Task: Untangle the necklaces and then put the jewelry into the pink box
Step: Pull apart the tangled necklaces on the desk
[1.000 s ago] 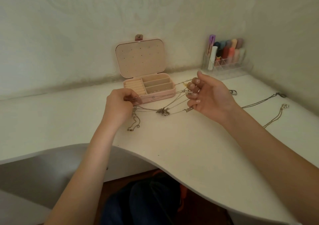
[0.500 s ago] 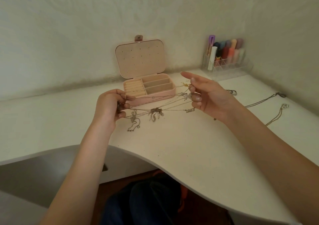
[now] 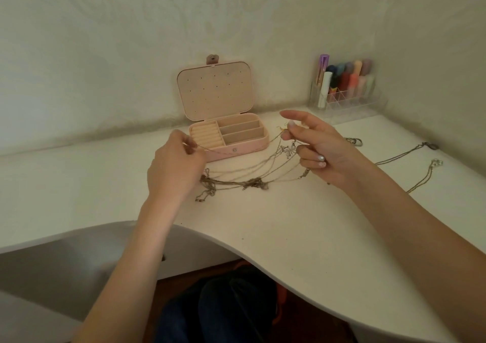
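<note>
The white curved-edge counter fills the middle and right of the frame, below a pale patterned wall. At centre, above the hands, the pink rectangular jewelry box stands open, its lid upright, with ring rolls in its left part and three long compartments on its right. A clear plastic organizer of coloured cosmetic tubes sits in the upper right corner. The left hand, just left of the box front, pinches one thin chain between curled fingers. The right hand, right of centre, has its fingers curled round several strands, the index finger extended. Between the hands the tangled thin metal necklaces stretch in a fan, knotted low over the counter, loose ends lying lower left of the knot. Two more separate chain necklaces lie at the right edge.
</note>
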### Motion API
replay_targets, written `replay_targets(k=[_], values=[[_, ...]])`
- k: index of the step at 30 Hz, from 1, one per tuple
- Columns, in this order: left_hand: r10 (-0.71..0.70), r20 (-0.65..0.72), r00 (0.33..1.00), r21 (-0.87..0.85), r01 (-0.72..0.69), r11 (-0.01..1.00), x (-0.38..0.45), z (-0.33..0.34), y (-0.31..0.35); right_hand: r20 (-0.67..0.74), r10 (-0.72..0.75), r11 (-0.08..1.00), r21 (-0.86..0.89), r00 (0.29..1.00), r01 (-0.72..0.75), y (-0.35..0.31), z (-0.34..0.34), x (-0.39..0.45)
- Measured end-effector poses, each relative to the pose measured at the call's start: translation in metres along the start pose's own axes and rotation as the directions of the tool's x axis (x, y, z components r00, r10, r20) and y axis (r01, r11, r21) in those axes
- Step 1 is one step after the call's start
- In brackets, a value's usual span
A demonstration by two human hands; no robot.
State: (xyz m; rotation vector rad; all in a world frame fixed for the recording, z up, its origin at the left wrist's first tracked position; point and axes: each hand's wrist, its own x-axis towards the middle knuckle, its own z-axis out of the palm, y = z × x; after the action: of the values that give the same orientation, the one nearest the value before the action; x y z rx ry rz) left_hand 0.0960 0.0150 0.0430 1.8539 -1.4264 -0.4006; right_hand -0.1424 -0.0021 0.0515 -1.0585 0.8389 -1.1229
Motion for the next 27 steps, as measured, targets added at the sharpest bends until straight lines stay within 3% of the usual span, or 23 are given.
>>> replay_targets(k=[2, 4, 6, 9, 12, 18, 21, 24, 27], values=[[0.174, -0.065, 0.983, 0.093, -0.168, 0.981, -0.009, 0.005, 0.007, 0.017, 0.010, 1.000, 0.004, 1.000, -0.010, 0.001, 0.003, -0.001], [0.344, -0.118, 0.931, -0.056, -0.352, 0.934, -0.023, 0.010, 0.022, 0.035, 0.019, 1.000, 0.006, 0.999, -0.019, 0.003, 0.006, -0.001], [0.407, -0.073, 0.911, -0.276, -0.410, 0.869, -0.037, 0.018, 0.035, 0.055, 0.021, 1.000, 0.012, 0.998, -0.022, 0.003, 0.008, -0.002], [0.388, 0.186, 0.903, -0.519, -0.246, 0.819, -0.045, 0.031, 0.043, 0.085, 0.022, 0.999, 0.035, 0.996, -0.025, 0.002, 0.011, -0.004], [0.369, 0.370, 0.853, -0.594, -0.088, 0.800, -0.041, 0.044, 0.040, 0.128, 0.026, 0.998, 0.046, 0.991, -0.032, -0.001, 0.013, -0.006], [0.340, 0.411, 0.846, -0.748, 0.099, 0.657, -0.032, 0.043, 0.031, 0.126, -0.009, 1.000, -0.007, 0.992, 0.010, -0.003, 0.011, -0.007], [0.359, 0.398, 0.844, -0.781, 0.107, 0.615, -0.027, 0.035, 0.024, 0.068, -0.032, 0.979, -0.199, 0.997, 0.045, -0.002, 0.006, -0.004], [0.325, 0.381, 0.866, -0.775, 0.108, 0.622, -0.024, 0.029, 0.021, 0.008, -0.147, 0.812, -0.570, 0.989, 0.126, 0.003, 0.007, -0.004], [0.239, 0.351, 0.905, -0.783, 0.144, 0.604, -0.023, 0.026, 0.021, 0.076, -0.278, 0.560, -0.797, 0.958, 0.226, 0.011, 0.009, -0.003]])
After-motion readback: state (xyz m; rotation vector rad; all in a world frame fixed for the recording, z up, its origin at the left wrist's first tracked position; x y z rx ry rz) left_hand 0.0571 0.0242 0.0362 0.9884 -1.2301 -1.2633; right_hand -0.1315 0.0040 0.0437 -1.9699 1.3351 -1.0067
